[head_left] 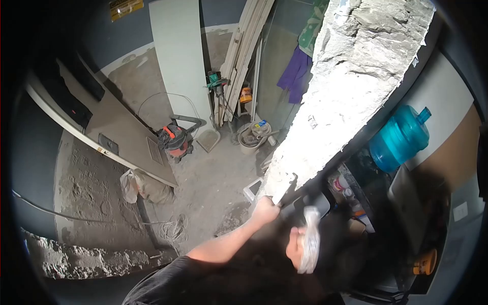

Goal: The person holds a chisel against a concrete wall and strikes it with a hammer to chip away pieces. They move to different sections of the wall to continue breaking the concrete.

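My left hand [266, 211] is closed around a flat metal tool that looks like a chisel [284, 190], its far end against the lower edge of the rough, whitish broken wall face [335, 117]. My right hand [294, 248], lower and to the right, is closed on a pale, shiny object [310, 244]. Motion smears this object, and its kind does not show clearly; it is apart from the chisel. Some fingers of the right hand are hidden behind it.
A blue water jug [401, 140] stands at right beside shelves with small containers. Left of the wall are a bucket [250, 142], a red-and-black vacuum cleaner [177, 140], leaning boards [180, 61] and a sack [147, 187]. Coiled cable [173, 229] lies on the dusty floor.
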Available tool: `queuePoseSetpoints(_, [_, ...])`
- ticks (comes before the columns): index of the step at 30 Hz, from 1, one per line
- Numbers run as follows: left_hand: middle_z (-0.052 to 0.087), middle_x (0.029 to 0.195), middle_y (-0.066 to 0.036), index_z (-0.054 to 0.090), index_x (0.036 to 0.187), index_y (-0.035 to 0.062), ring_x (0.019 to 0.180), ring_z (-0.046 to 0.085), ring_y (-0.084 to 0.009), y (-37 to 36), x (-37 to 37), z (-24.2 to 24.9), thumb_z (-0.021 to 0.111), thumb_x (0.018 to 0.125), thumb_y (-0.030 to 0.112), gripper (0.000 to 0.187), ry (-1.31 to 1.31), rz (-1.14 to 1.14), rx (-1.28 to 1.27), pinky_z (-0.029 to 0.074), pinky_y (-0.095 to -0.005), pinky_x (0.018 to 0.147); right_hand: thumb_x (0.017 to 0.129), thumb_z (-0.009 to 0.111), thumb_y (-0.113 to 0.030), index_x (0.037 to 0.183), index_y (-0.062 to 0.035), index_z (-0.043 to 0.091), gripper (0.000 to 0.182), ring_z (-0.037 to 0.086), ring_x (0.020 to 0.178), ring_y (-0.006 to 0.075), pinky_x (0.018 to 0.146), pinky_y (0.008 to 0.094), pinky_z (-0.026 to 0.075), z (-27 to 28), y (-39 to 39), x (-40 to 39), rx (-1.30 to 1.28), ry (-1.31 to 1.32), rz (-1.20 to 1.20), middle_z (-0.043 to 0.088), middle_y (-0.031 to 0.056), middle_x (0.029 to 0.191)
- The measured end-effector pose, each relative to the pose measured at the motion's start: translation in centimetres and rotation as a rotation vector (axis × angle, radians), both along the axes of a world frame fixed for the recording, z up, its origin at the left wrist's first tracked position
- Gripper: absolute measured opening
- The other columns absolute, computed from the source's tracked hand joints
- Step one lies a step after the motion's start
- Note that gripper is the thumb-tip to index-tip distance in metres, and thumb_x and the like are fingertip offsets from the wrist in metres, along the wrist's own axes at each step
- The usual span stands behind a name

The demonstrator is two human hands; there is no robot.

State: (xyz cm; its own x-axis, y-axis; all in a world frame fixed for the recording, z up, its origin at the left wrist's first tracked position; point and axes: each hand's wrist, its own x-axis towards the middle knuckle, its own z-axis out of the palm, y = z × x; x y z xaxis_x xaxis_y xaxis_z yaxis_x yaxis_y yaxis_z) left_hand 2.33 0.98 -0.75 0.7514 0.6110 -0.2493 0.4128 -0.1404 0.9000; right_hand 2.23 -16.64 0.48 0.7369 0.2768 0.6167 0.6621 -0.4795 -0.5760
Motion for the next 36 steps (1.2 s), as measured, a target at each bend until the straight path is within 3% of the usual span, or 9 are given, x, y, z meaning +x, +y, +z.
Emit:
queuePoseSetpoints(3, [0.065,0.089,-0.033,0.067,0.094,-0.0084,0.095,0.065,-0.0429,0.2,0.1,-0.9,0.064,0.082,0.021,0.032,0.051,-0.007,-0.029,0.051,-0.0469,0.084,0.084,0.071,-0.019,0.077,0.0031,0.06,0.025,0.063,0.062,0.0352,0.055,0.0438,0.046,-3.9,0.0,3.9,-0.175,0.545,0.163,0.061,0.0208,0.067])
queuePoseSetpoints(4, [0.065,0.089,-0.033,0.067,0.094,-0.0084,0.095,0.065,-0.0429,0.6,0.4,-0.6,0.064,0.082,0.021,0.032,0.04,0.008,-0.024,0.051,-0.0469,0.084,0.084,0.07,-0.02,0.075,0.0055,0.058,0.03,0.061,0.055,0.0377,0.052,0.0449,0.044,-2.3,0.4,3.3,-0.086,0.397,0.167,0.056,0.0231,0.061])
queuePoseSetpoints(7, [0.065,0.09,-0.033,0.066,0.094,-0.0096,0.095,0.065,-0.0431,0.2,-0.1,-1.3,0.064,0.082,0.023,0.035,0.003,0.023,-0.001,0.051,-0.0472,0.085,0.092,0.059,-0.01,0.069,-0.0039,0.051,0.025,0.05,0.046,0.0175,0.048,0.0334,0.038,-2.7,-0.9,1.9,0.0,0.297,0.263,0.053,0.0076,0.057])
queuePoseSetpoints(8, [0.066,0.09,-0.033,0.066,0.093,-0.0096,0.096,0.065,-0.0435,0.0,0.2,-2.0,0.064,0.083,0.024,0.035,0.04,0.048,0.013,0.051,-0.047,0.086,0.092,0.063,-0.014,0.072,-0.0013,0.059,0.024,0.06,0.081,0.0345,0.071,0.0424,0.047,-3.2,-1.6,1.3,0.144,0.524,0.202,0.062,0.0197,0.087])
queuePoseSetpoints(12, [0.066,0.087,-0.032,0.066,0.088,-0.0091,0.093,0.066,-0.044,0.2,1.5,-5.8,0.063,0.084,0.026,0.036,0.022,0.081,-0.016,0.052,-0.0478,0.084,0.088,0.066,-0.018,0.068,0.0039,0.058,0.031,0.061,0.068,0.0448,0.061,0.0491,0.045,-1.1,1.7,2.2,0.023,0.143,0.206,0.06,0.0248,0.069])
queuePoseSetpoints(13, [0.066,0.087,-0.032,0.066,0.087,-0.0084,0.092,0.067,-0.0431,0.1,1.5,-5.7,0.063,0.084,0.026,0.035,0.047,0.084,-0.047,0.052,-0.0483,0.082,0.087,0.066,-0.018,0.083,0.004,0.06,0.023,0.061,0.066,0.0385,0.063,0.0428,0.047,-3.6,1.2,3.9,-0.267,0.587,0.179,0.061,0.0206,0.068])
queuePoseSetpoints(19, [0.065,0.077,-0.028,0.067,0.085,-0.0034,0.078,0.067,-0.0424,3.0,-2.3,-6.7,0.064,0.081,0.025,0.028,-0.132,0.013,0.144,0.053,-0.0465,0.07,0.08,0.07,-0.015,0.08,-0.0007,0.056,0.02,0.062,0.069,0.0452,0.06,0.0447,0.048,-4.2,-1.2,0.5,0.01,0.403,0.317,0.058,0.0208,0.068])
queuePoseSetpoints(23, [0.063,0.067,-0.023,0.067,0.078,0.0023,0.068,0.066,-0.0411,0.4,-4.4,-7.7,0.066,0.081,0.023,0.021,-0.248,-0.081,0.363,0.053,-0.0453,0.062,0.081,0.068,-0.008,0.076,-0.005,0.055,0.015,0.06,0.059,0.0352,0.054,0.0378,0.047,-7.3,-6.1,0.8,0.031,0.348,0.538,0.056,0.0148,0.066])
queuePoseSetpoints(36, [0.066,0.077,-0.025,0.068,0.082,0.0025,0.078,0.066,-0.0424,-0.9,-0.1,-5.2,0.063,0.08,0.028,0.026,0.023,-0.089,0.525,0.054,-0.048,0.073,0.076,0.076,-0.02,0.078,-0.0021,0.057,0.026,0.06,0.072,0.0463,0.059,0.0458,0.048,-9.5,-10.1,-0.1,-0.01,0.577,0.137,0.06,0.0206,0.071])
